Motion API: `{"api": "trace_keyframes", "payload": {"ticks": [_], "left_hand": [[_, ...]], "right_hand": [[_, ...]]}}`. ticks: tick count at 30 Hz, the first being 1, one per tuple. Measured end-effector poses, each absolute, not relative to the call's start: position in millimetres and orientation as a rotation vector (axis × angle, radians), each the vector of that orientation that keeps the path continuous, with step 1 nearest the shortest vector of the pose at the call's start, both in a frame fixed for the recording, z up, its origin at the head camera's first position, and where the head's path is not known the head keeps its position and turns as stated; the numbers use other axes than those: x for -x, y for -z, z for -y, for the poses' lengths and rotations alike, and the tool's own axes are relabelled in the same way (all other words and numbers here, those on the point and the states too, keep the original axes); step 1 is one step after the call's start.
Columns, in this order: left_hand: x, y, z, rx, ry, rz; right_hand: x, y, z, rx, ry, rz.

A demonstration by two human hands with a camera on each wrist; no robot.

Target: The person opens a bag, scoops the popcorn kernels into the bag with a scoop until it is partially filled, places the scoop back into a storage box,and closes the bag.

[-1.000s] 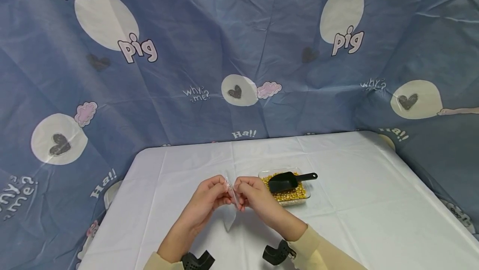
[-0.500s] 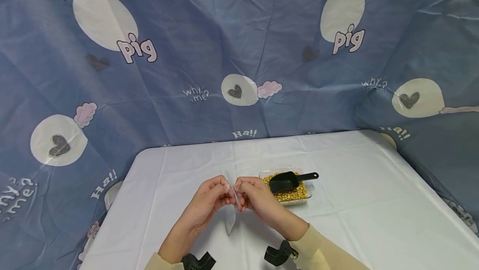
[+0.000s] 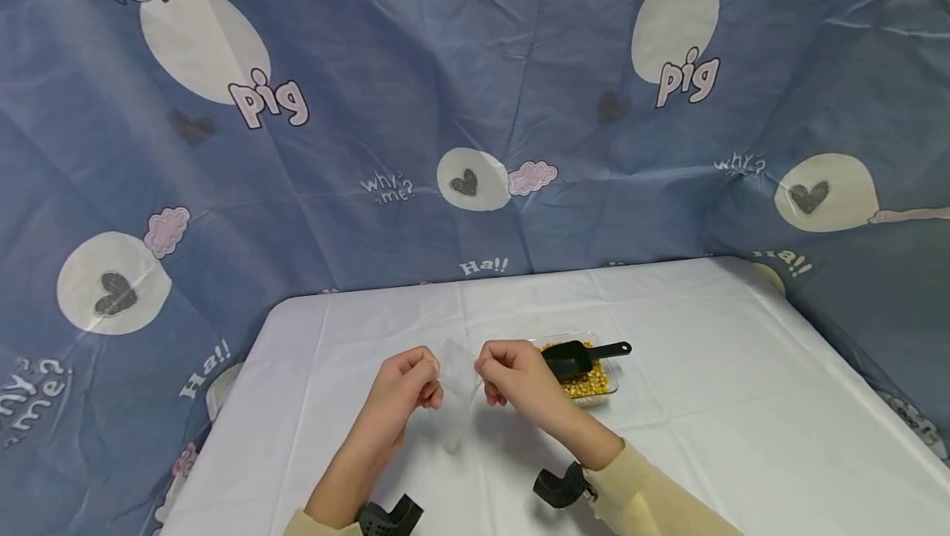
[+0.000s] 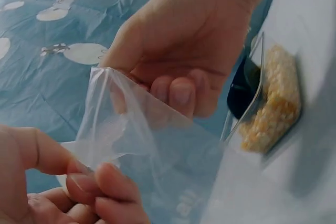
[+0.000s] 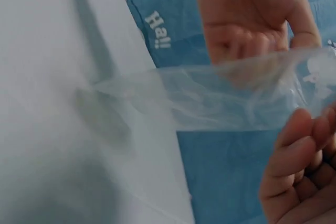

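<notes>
A clear plastic bag (image 3: 457,383) hangs between my two hands above the table, its mouth spread apart at the top. My left hand (image 3: 402,392) pinches one side of the mouth between thumb and fingers. On the opposite side, my right hand (image 3: 523,375) pinches the other edge. The left wrist view shows the bag's film (image 4: 173,156) stretched from hand to hand. In the right wrist view the see-through bag (image 5: 210,98) narrows toward its bottom, with no contents visible inside.
Right behind my right hand stands a clear container of yellow corn kernels (image 3: 594,386). A black scoop (image 3: 571,360) lies on the kernels, handle to the right. White cloth covers the table (image 3: 356,322); a blue printed curtain (image 3: 416,107) hangs behind it.
My hands were close together at the bag's mouth; now they have moved apart, left hand leftward and right hand rightward, and the bag is pulled open wider.
</notes>
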State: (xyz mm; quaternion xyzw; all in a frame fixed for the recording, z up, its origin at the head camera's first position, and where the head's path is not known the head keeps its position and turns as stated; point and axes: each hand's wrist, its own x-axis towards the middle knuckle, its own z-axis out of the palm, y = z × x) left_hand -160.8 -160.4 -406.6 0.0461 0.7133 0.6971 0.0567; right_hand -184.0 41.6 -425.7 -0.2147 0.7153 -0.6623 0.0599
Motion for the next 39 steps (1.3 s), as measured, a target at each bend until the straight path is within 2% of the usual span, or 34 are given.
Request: {"api": "trace_keyframes", "payload": {"ticks": [11,25,39], "left_hand": [[154,396,162,-0.119,-1.895,-2.674],[155,396,166,-0.469,-2.055,-2.434],[156,398,165,-0.300,-2.079,-2.412]], "right_hand": [[182,410,-54,0.694,1.773,-2.523],[189,410,-64,0.707,1.739,-2.592],[194,409,-68,0.699,1.759,-2.613]]}}
